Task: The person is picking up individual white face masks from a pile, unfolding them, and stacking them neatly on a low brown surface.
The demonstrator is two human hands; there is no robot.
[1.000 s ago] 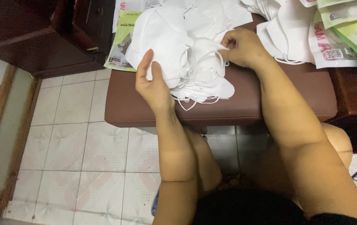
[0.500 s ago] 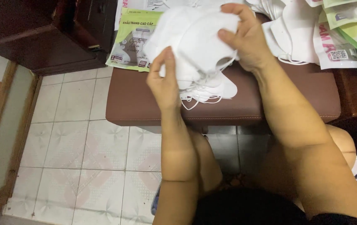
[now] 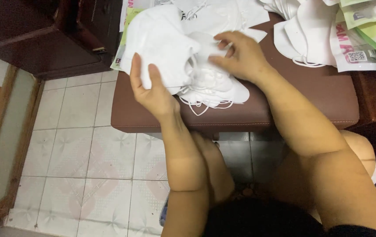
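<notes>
A stack of white face masks [image 3: 205,79] with thin ear loops lies on a brown padded stool [image 3: 293,105]. My left hand [image 3: 153,90] grips the left side of a large white mask [image 3: 161,44], thumb behind it and fingers up. My right hand [image 3: 238,55] rests on top of the stack, fingers spread and pressing down on the masks. Loose ear loops hang over the stool's front edge.
More white masks [image 3: 302,30] are piled at the stool's back right, beside printed packets [image 3: 363,39] in white and green. A green packet [image 3: 124,39] pokes out at the left. Dark wooden furniture [image 3: 43,35] stands at the upper left; tiled floor [image 3: 78,149] lies below.
My left hand has shifted left and lower along the mask stack. My right hand has moved from the top mask's edge down onto the middle of the stack, fingers spread.
</notes>
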